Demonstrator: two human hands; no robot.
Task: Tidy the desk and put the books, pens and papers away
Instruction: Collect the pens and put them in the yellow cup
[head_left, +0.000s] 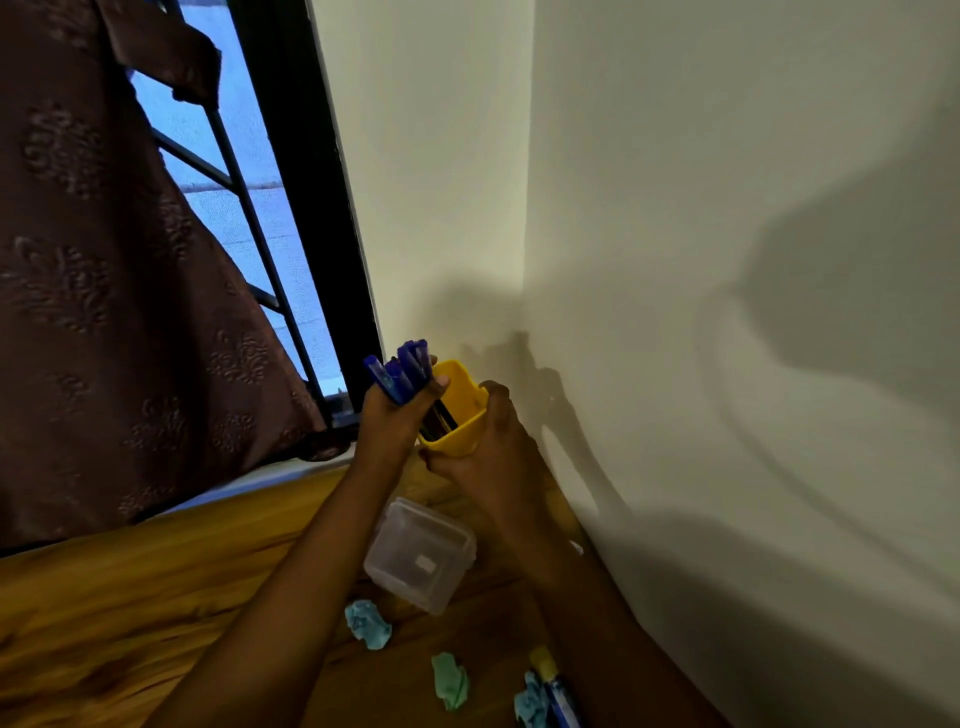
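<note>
My left hand (389, 421) grips a bundle of several blue pens (402, 371), their capped ends sticking up above my fist. The pens' lower ends reach into a yellow pen holder (462, 400), which is tilted towards me above the wooden desk (130, 597). My right hand (488, 452) holds that holder from the right and below, thumb on its rim. Both hands are raised close to the room's corner.
A clear lidded plastic box (420, 553) lies on the desk under my arms. Crumpled papers, blue (368, 623), green (451, 679) and blue (531, 701), lie near the front. A blue tube with a yellow cap (556, 691) lies by the right wall. A brown curtain (104, 286) and barred window are at the left.
</note>
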